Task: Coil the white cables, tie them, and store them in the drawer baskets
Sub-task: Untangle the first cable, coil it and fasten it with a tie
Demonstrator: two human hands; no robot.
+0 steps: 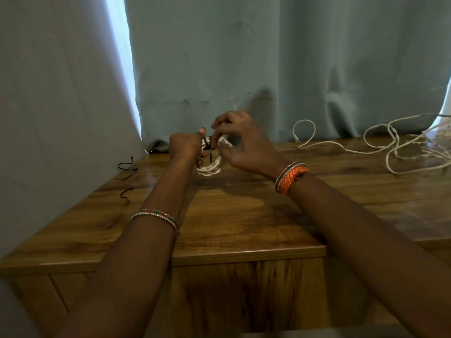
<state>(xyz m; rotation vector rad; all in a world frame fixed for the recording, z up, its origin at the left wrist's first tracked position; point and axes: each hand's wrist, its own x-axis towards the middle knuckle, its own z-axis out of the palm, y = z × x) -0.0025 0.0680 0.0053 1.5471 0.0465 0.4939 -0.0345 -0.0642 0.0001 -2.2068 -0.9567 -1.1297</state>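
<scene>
Both hands work one coiled white cable [211, 167].
Left hand [186, 148] grips the coil; right hand [240, 142] pinches a black tie [210, 148] wrapped round it.

I hold the coiled white cable [211, 167] upright above the tabletop (black tie [209, 148] wrapped around it); loose white cables [395, 147] lie tangled far right.

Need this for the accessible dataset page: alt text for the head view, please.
Two hands fasten a black tie around a coiled white cable above a wooden tabletop: left hand holds the coil, right hand pinches the tie. Loose white cables lie right, spare black ties left.
</scene>
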